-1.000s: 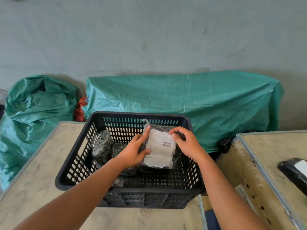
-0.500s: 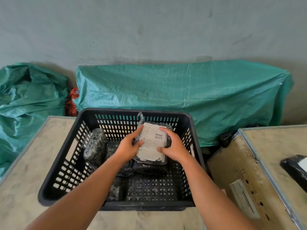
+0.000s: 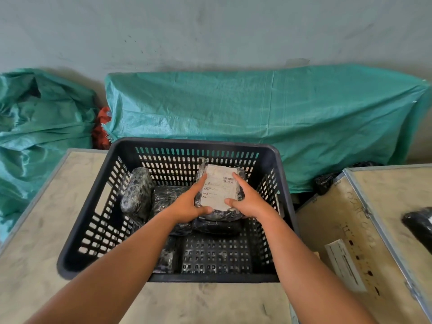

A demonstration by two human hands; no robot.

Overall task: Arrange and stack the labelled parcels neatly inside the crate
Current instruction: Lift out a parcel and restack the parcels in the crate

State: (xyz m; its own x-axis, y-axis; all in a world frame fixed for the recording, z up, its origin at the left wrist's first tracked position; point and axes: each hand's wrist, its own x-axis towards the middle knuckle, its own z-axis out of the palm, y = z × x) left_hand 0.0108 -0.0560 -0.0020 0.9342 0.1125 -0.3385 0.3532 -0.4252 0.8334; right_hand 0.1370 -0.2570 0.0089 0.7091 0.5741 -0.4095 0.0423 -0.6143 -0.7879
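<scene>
— Two hands [image 3: 185,205] on one parcel [image 3: 219,195], label up, deep in the crate [image 3: 77,263], toward its far right corner.

— Gripping, or merely resting?

— Gripping: left hand wrapped round the parcel's near left edge, thumb under the front; right hand [image 3: 249,202] clamped on the right edge, fingers [image 3: 238,181] flat across the label [image 3: 216,191]. Neither hand open.

— Sitting on anything?

— Apparently on a darker parcel [image 3: 217,226] beneath, near edge overhanging a little. Contact at the back hidden.

— Handling?

— Probably light and soft: glossy black wrap, creased, rounded corners, likely padded rather than boxed. Slick film, so a risk of sliding on the wrap below. Best held by the two long edges, as now, with the label kept clear and flat.

— Fragile?

— Impossible to judge from the wrap.

— Anything else inside?

— One wrapped parcel [image 3: 136,194] upright against the left wall, another [image 3: 167,198] flat beside it, half behind the left wrist. A small one [image 3: 167,259] near the front wall, mostly masked by the left forearm.

— Labels on those?

— None showing; perhaps turned down or away. Print on the top label too small to read beyond a barcode.

— Outside the crate?

— Another black parcel [image 3: 418,226] cut off at the right edge of the frame, on the neighbouring case [image 3: 385,199]. Contents under the green tarp [image 3: 257,108] behind unknown.
</scene>
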